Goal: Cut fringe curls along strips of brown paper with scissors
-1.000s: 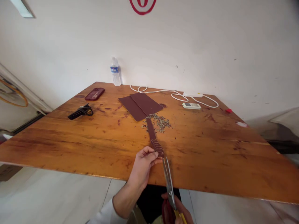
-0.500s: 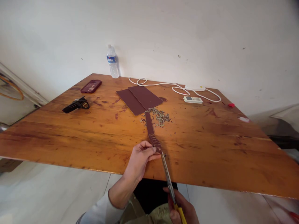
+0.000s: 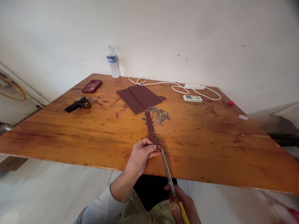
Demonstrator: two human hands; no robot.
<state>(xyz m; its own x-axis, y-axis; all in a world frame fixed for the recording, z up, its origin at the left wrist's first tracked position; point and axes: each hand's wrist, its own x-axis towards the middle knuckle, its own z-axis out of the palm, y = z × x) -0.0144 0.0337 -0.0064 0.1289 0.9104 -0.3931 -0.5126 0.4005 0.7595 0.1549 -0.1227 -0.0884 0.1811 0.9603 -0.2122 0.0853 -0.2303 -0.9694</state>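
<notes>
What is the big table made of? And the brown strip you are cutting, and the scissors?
The big orange-brown table looks like varnished wood: visible grain, a glossy sheen. The long dark brown strip seems matte leather or card; hard to tell. The long scissors have shiny grey blades, likely steel, with yellow, probably plastic handles.

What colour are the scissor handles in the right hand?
Yellow: the scissors handle shows in the right hand, head view.

Right hand [image 3: 184, 207] and scissors' yellow handles [image 3: 183, 214] cut off below.
</notes>
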